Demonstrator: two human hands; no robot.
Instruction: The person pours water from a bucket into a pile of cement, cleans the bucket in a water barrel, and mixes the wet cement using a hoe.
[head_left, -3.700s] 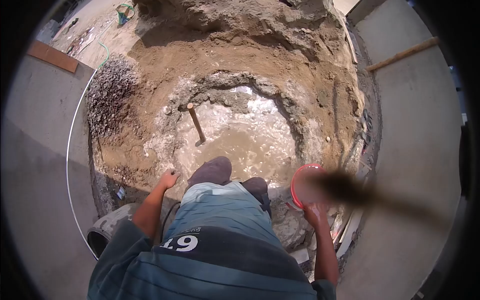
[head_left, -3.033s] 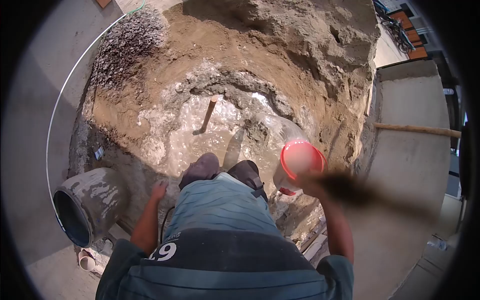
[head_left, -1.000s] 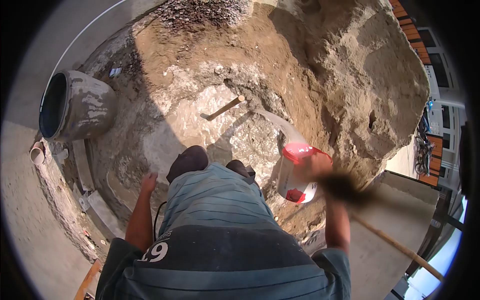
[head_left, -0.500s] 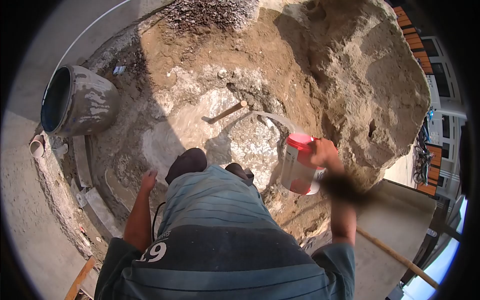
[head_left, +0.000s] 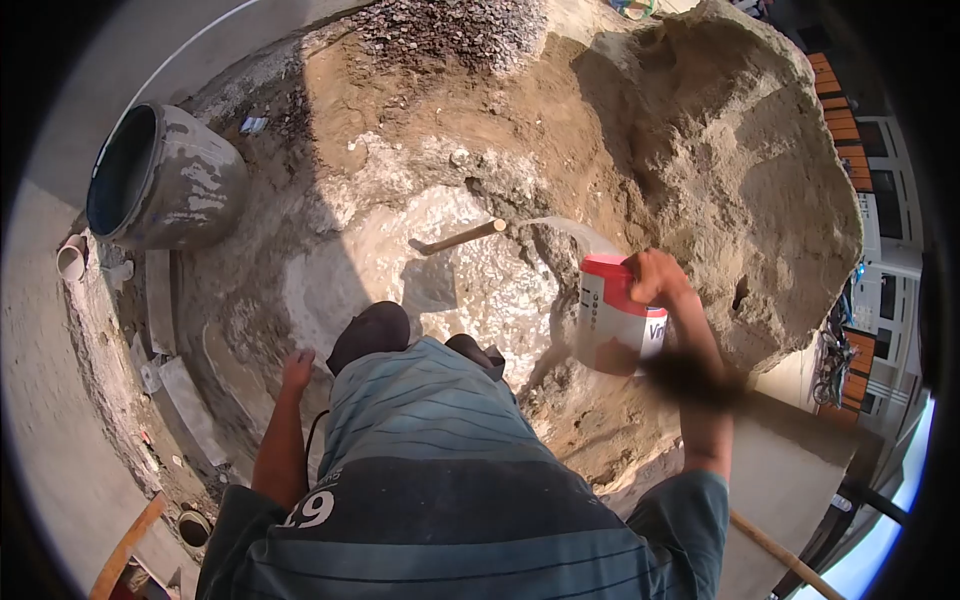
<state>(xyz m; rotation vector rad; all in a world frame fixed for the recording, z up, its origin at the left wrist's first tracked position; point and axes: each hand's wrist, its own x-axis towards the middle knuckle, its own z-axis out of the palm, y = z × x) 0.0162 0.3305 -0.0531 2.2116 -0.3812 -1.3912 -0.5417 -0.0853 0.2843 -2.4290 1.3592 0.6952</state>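
My right hand [head_left: 657, 278] grips the rim of a white bucket with a red top [head_left: 618, 315], which is tilted away from me. A stream of water [head_left: 575, 232] runs from its mouth into the wet mix [head_left: 495, 285] on the ground. A wooden handle [head_left: 463, 238] sticks up out of that mix, its lower end sunk in. My left hand [head_left: 298, 366] hangs low beside my left leg, touching nothing that I can make out; its fingers are small and unclear.
A large grey barrel [head_left: 185, 180] lies tilted at the left. Behind are a gravel pile [head_left: 455, 28] and a big sand mound [head_left: 750, 190] at the right. A pole [head_left: 785, 555] leans at the lower right. A dark blur covers part of my right forearm.
My right hand has raised the bucket and tipped it from nearly upright, with water now streaming out. The view has turned, bringing the barrel higher and the sand mound further into sight.
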